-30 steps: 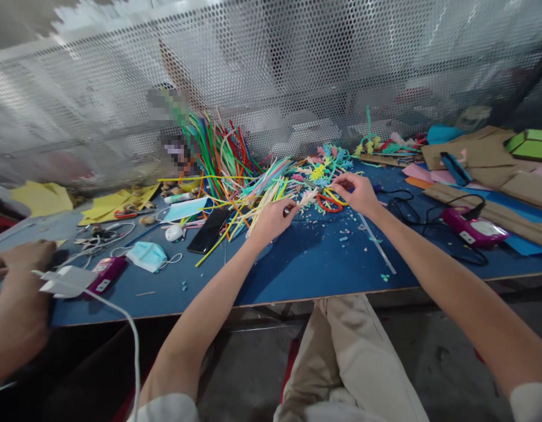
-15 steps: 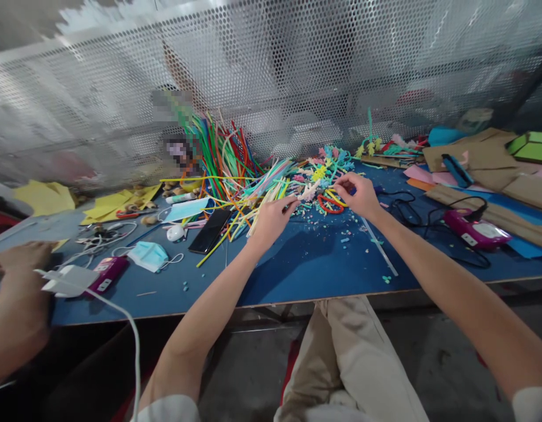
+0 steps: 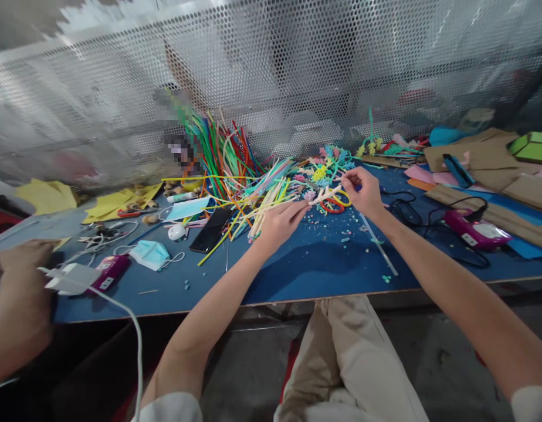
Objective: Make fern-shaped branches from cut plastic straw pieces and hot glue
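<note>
My left hand point(image 3: 285, 221) is closed on one end of a pale cream straw-like strip point(image 3: 326, 195) with short cut tufts along it. The fingers of my right hand point(image 3: 362, 186) pinch its other end, so the strip spans the gap between both hands. Just below it lie scissors with red and yellow handle loops point(image 3: 330, 206), their blades partly hidden. Behind the hands is a heap of cut flower-like straw pieces point(image 3: 321, 171) in yellow, pink and blue. Pale yellow straws point(image 3: 273, 196) lie beside my left hand.
A large bundle of coloured straws point(image 3: 227, 155) leans at the perforated metal screen point(image 3: 297, 70). Left are a black phone point(image 3: 210, 230), a face mask point(image 3: 150, 255) and another person's hand point(image 3: 27, 256). Right are a purple power strip point(image 3: 476, 228), cables and cardboard point(image 3: 468, 149).
The cream strip is now stretched out between my hands, above the scissors. My left hand has moved right and slightly down; my right hand has shifted slightly right and up.
</note>
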The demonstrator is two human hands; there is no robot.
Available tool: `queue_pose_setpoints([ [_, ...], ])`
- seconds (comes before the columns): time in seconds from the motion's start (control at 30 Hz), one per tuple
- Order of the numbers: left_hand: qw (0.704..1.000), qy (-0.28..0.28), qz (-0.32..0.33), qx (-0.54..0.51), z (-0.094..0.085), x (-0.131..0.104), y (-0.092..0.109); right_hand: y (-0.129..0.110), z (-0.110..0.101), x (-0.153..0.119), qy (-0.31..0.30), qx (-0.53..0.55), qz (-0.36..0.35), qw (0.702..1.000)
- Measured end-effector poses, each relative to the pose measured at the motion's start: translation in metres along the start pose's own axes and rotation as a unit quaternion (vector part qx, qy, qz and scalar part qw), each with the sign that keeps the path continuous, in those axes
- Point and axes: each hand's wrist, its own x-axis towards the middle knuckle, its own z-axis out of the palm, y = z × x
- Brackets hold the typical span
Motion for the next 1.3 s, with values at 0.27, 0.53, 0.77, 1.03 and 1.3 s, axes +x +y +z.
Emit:
queue_pose_setpoints([
  [0.27, 0.998, -0.064, 0.013, 0.011, 0.008, 0.002, -0.001, 0.002, -0.001, 0.001, 0.007, -0.012, 0.01, 1.0],
  [0.53, 0.995, -0.061, -0.079, -0.023, 0.004, 0.008, -0.023, 0.005, -0.001, 0.001, 0.006, -0.031, 0.008, 0.999],
  [0.77, 0.986, -0.125, -0.104, -0.022, 0.004, 0.012, -0.028, 0.009, 0.002, 0.003, 0.012, -0.039, -0.024, 0.999],
  [1.03, 0.982, -0.124, -0.144, 0.005, 0.012, 0.01, -0.029, 0.013, 0.004, 0.003, -0.004, -0.04, -0.064, 0.997],
  [1.3, 0.98, -0.125, -0.155, -0.004, 0.013, 0.01, -0.029, 0.012, 0.007, 0.0, -0.034, -0.041, -0.084, 0.995],
])
